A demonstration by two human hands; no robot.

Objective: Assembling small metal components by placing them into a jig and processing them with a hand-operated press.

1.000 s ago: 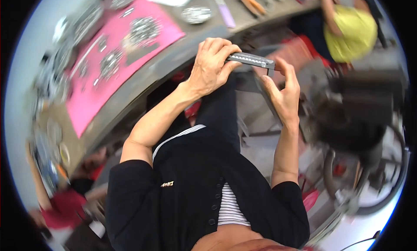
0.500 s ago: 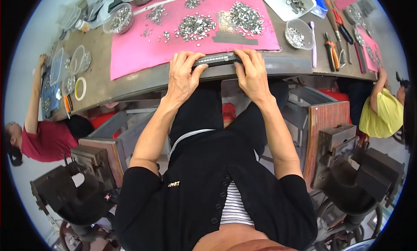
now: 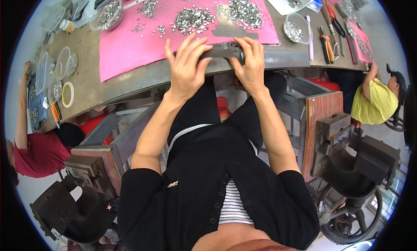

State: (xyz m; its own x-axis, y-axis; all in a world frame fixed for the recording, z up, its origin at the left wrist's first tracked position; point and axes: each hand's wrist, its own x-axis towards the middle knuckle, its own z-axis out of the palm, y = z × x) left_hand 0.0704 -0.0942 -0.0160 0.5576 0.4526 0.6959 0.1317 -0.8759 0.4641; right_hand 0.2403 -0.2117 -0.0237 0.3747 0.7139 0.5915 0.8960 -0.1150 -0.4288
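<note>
- The dark metal bar [image 3: 226, 49] lay along the near edge of the worktop [image 3: 130, 84], at the lower rim of the pink mat [image 3: 130, 51].
- The left hand [image 3: 187, 66] draped over its left half, fingers [image 3: 182, 44] spread and curled onto it; the right hand [image 3: 251, 64] gripped the right end, fingers clenched round it.
- It looked stiff and fairly heavy, probably smooth and hard-edged, so a hold at both ends seemed wise.
- Small metal pieces [image 3: 193, 18] lay heaped at 12 o'clock from the bar, light and easily scattered.
- Pliers [image 3: 325, 42] rested at 3 o'clock, well apart.
</note>
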